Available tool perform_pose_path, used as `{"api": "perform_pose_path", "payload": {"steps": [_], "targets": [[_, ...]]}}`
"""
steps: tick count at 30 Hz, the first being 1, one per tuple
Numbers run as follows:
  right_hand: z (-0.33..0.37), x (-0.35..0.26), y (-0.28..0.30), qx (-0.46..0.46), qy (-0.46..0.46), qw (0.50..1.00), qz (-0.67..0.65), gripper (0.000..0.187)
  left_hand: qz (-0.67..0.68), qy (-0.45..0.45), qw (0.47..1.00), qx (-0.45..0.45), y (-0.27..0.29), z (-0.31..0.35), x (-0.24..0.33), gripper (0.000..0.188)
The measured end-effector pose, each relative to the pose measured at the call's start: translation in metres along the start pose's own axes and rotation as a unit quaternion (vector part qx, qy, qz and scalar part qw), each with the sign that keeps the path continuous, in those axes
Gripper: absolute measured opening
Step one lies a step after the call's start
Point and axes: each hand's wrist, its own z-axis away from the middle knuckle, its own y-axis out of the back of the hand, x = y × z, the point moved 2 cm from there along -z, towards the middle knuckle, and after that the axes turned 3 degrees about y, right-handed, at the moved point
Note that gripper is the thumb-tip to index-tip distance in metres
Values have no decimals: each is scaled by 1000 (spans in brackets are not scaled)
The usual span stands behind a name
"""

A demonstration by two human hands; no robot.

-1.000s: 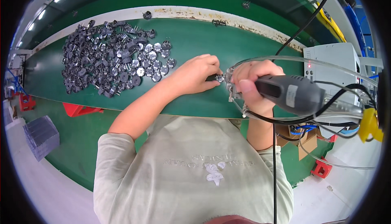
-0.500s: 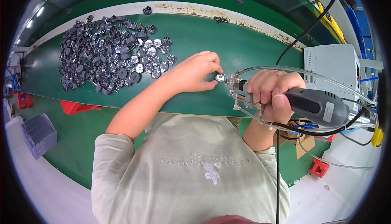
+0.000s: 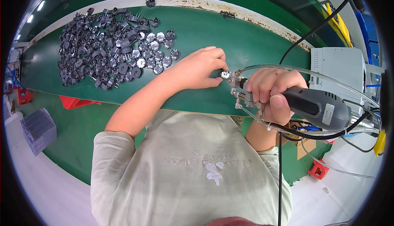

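Observation:
My left hand (image 3: 204, 69) pinches a small round component (image 3: 225, 75), dark at the rim with a shiny silvery face, between thumb and fingertips just above the green bench. The face is turned toward the tool. My right hand (image 3: 274, 88) is wrapped round a grey-and-black electric screwdriver (image 3: 318, 106), lying nearly sideways with a metal nozzle head (image 3: 234, 81) pointing left. That nozzle is right at the component; whether they touch I cannot tell. A clear hose (image 3: 279, 66) runs into the head. Left of my forearm spreads a heap of similar dark components (image 3: 100, 51), several with silvery faces up.
A white, chipped ledge (image 3: 197, 3) bounds the green bench (image 3: 188, 25) at the back, with a loose component (image 3: 150, 2) on it. A grey box-shaped machine (image 3: 338, 68) stands right. Black cable (image 3: 316, 28) hangs across the upper right. Red stools and a cardboard box (image 3: 307, 147) sit below.
The view has shifted slightly. My left hand has brought the component a little to the right, closer to the screwdriver's nozzle. Both grips stay the same.

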Motion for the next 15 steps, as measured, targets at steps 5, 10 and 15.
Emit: {"api": "perform_pose_path", "payload": {"steps": [5,10,15], "targets": [[0,5,-6,-10,-1,1000,14,19,-1,-3,1000,5,-1,1,0,27],[-6,3,-18,-81,4,990,119,29,-5,-37,999,13,0,-2,0,22],[-9,-1,-22,-81,5,991,104,24,-20,-25,999,10,1,-3,6,23]]}}
